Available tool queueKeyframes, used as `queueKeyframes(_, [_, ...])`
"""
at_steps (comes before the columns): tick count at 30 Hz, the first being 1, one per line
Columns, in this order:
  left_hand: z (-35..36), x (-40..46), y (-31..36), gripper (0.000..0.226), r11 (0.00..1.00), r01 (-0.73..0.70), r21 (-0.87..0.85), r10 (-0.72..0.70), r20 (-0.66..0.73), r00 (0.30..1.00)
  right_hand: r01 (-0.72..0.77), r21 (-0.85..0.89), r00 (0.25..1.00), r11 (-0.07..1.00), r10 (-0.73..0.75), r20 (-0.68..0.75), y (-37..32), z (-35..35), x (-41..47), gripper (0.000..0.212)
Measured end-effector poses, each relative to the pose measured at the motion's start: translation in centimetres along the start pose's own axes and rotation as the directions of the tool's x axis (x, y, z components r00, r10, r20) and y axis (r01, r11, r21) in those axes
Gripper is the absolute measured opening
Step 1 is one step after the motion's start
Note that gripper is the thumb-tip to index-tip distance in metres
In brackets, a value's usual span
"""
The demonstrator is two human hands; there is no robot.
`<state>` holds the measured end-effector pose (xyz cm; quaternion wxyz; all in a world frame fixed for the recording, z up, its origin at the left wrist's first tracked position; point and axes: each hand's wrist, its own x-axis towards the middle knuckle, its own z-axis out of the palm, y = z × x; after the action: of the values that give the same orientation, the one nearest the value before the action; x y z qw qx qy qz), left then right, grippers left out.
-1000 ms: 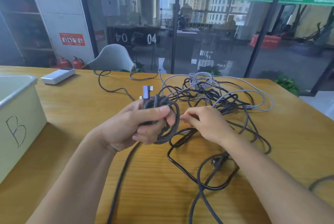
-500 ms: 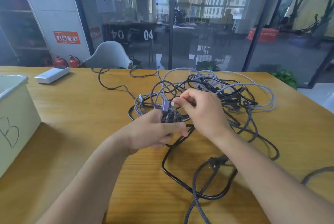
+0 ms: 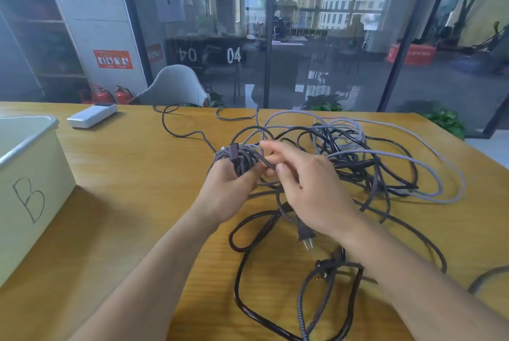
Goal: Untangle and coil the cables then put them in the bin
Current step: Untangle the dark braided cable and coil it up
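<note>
- Since a moment ago, right hand [image 3: 311,189] moved a bit to the right, off the plug end and onto a strand of braided cable [image 3: 268,165].
- Left hand [image 3: 230,189] gripping a small coil [image 3: 242,160] of dark braided cable, fingers curled round it, plug end [image 3: 234,151] poking up at the top.
- Right hand pinching the strand just beside the coil, fingers a bit blurry.
- Rest of the cables: a big messy pile [image 3: 358,158] on the wooden table [image 3: 132,175], black ones and grey ones all mixed up, behind and to the right of the hands.
- Black power plug [image 3: 305,236] lying flat on the table under the right wrist.
- Bin [image 3: 30,175] with a "B" on it at the left, well apart from the hands. No cable seen in it yet.
- Could go wrong: pulling the strand hard could make a knot tighter in the pile, or drag the whole pile along.
- Could also go wrong: loose grip, then the coil springs open.
- Hard to see: which cable goes where in the pile; coil partly hidden by fingers.
- Cut off: most of the bin, and cable loops at the bottom and right edges.
</note>
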<state>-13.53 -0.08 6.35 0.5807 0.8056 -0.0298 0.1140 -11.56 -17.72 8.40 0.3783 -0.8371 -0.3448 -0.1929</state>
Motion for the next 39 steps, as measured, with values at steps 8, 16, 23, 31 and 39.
queueKeyframes(8, [0.8, -0.7, 1.0, 0.05, 0.986, -0.076, -0.151, 0.056, -0.134, 0.989, -0.227, 0.399, 0.927, 0.889, 0.072, 0.368, 2.1, -1.5, -0.1, 0.077])
queueKeyframes(16, [1.3, 0.3, 1.0, 0.051, 0.985, -0.111, -0.134, 0.039, -0.453, 0.891, -0.077, 0.089, 0.987, 0.993, 0.063, 0.151, 2.8, 0.0, 0.0, 0.056])
queueKeyframes(23, [-2.6, -0.1, 2.8, 0.031, 0.891, -0.247, -0.381, -0.013, -0.566, 0.824, -0.071, -0.231, 0.987, 0.97, 0.102, 0.128, 7.7, -0.3, 0.9, 0.016])
queueKeyframes(31, [-7.0, -0.3, 3.6, 0.031, 0.837, -0.335, -0.433, -0.092, -0.714, 0.694, -0.098, -0.109, 0.991, 0.989, 0.107, 0.08, 9.4, -0.7, 0.8, 0.022])
queueKeyframes(39, [-0.5, 0.7, 1.9, 0.043, 0.949, -0.151, -0.276, 0.037, -0.379, 0.924, -0.046, -0.149, 0.995, 0.988, 0.058, 0.08, 9.2, -0.2, 0.7, 0.025])
